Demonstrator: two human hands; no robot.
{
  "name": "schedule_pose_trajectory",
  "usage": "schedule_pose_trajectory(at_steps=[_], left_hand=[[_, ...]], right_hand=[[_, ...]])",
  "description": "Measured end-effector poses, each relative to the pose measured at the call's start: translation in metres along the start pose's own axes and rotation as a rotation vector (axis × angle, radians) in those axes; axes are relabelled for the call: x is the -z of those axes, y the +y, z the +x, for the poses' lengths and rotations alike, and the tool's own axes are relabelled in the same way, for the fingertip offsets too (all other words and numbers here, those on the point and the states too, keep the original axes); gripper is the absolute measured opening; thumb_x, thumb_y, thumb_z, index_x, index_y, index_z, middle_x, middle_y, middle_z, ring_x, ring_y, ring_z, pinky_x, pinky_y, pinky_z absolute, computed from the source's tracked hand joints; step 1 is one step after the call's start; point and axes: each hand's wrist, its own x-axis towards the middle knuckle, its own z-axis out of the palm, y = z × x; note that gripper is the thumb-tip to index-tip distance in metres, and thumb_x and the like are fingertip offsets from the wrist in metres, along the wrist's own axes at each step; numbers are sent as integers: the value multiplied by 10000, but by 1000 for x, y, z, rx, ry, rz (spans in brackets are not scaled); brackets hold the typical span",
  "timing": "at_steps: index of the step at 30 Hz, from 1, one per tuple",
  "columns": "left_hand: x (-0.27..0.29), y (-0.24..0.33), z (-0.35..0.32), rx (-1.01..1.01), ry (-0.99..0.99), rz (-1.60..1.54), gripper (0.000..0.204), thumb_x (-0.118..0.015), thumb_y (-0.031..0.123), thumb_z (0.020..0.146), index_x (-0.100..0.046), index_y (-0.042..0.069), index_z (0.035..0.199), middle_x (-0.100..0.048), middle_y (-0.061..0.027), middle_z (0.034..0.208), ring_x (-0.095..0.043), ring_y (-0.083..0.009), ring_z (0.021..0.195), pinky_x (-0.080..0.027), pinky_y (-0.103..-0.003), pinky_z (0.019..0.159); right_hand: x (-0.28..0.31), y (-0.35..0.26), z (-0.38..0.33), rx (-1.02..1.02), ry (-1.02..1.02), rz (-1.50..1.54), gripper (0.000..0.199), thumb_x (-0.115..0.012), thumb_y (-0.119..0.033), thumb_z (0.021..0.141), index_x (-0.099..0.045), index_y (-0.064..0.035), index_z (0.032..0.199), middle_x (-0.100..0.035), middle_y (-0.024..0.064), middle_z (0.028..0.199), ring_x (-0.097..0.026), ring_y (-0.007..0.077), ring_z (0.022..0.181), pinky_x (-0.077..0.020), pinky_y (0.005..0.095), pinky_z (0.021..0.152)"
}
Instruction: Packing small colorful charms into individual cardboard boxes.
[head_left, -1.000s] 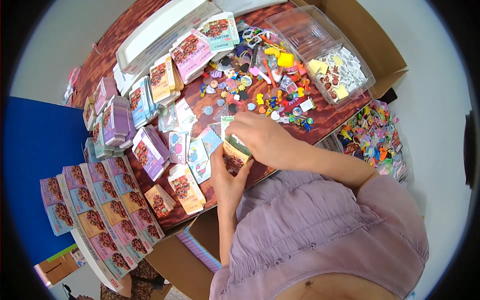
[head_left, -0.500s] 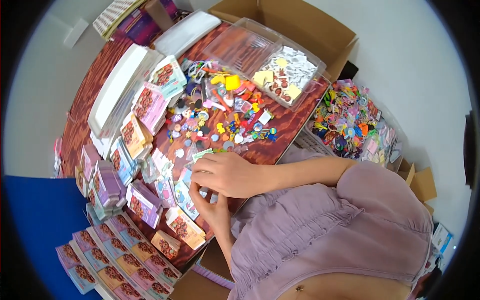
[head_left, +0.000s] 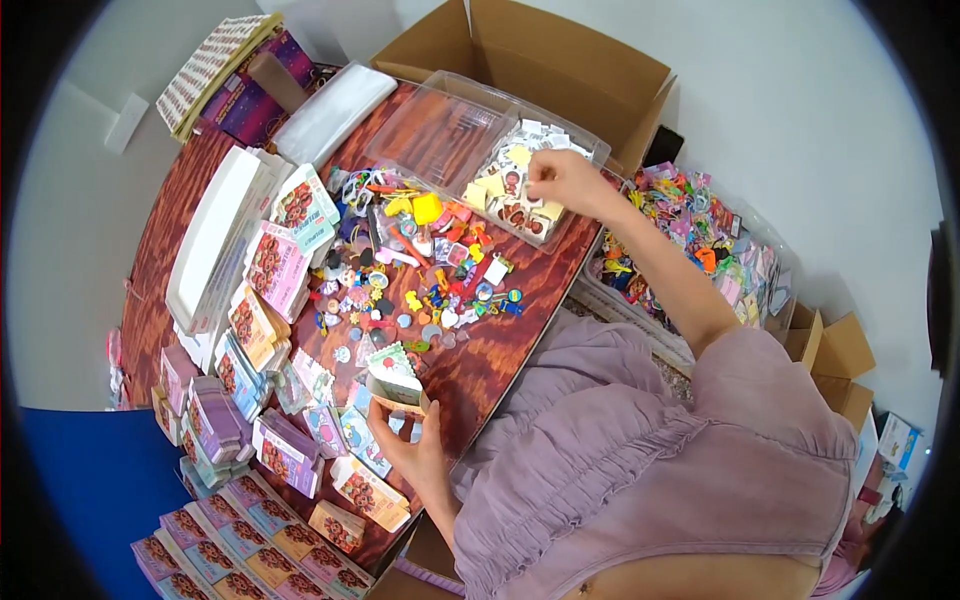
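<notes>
My left hand (head_left: 418, 450) grips a small open paper packet (head_left: 396, 392) between thumb and fingers, its pale inside showing, near the table's front edge. My right hand (head_left: 568, 184) is over the clear divided plastic tray (head_left: 543, 238), its fingertips pinched together. What they hold, if anything, is too small to make out. Under that hand, the tray's near compartment contains many white paper slips (head_left: 543, 135), yellow pieces and small brown-and-white picture pieces (head_left: 513, 213). Patterned light-blue packets (head_left: 366, 440) lie beside my left hand.
Small colourful trinkets (head_left: 430, 260) cover the middle of the table. Stacks of flat printed boxes (head_left: 218, 415) line the left side, near a white box (head_left: 215, 240). A bin of mixed trinkets (head_left: 690, 250) stands right of the table; a cardboard carton (head_left: 560, 60) is behind.
My right hand has left my left hand and moved up and right to the tray. The paper packet in my left hand now shows, standing open. The whole view has shifted slightly.
</notes>
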Motion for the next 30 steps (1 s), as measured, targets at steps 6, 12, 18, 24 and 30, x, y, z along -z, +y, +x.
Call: schedule_pose_trajectory(at_steps=[6, 12, 18, 24, 30], left_hand=[[1, -3, 2, 26, -8, 2, 721, -798, 34, 749, -448, -2, 1378, -492, -124, 1305, -513, -236, 1206, -508, -364, 924], [6, -10, 1, 34, -10, -21, 726, -795, 36, 757, -436, -10, 1386, -487, -127, 1320, -510, -235, 1215, -505, -355, 928], [8, -14, -1, 63, 2, -42, 731, -791, 22, 758, -430, -20, 1393, -480, -132, 1326, -511, -232, 1213, -515, -349, 914], [11, -15, -5, 74, 17, -47, 738, -786, 11, 762, -420, -20, 1402, -479, -136, 1323, -512, -228, 1216, -532, -339, 897], [12, -15, -6, 53, 5, -59, 742, -777, -15, 767, -407, -18, 1410, -471, -139, 1325, -528, -225, 1198, -558, -317, 866]], right_hand=[[23, 10, 9, -315, 78, 663, 44, -692, -61, 855, -658, -34, 867, -676, 4, 754, -580, 32, 629, -410, 187, 517], [28, 24, 14, -349, 115, 713, 100, -659, -85, 882, -698, -8, 934, -699, 45, 794, -627, 81, 627, -415, 220, 485], [39, 29, 19, -338, 47, 451, 278, -636, -18, 851, -687, -5, 1125, -689, 71, 866, -643, 112, 668, -439, 226, 502], [38, 5, 10, -215, 158, 305, 237, -624, -11, 834, -674, 6, 1065, -664, 77, 957, -617, 131, 792, -504, 268, 671], [26, 12, 9, 53, -138, 35, 205, -665, -39, 783, -650, -12, 986, -622, 109, 877, -613, 231, 889, -486, 348, 779]])
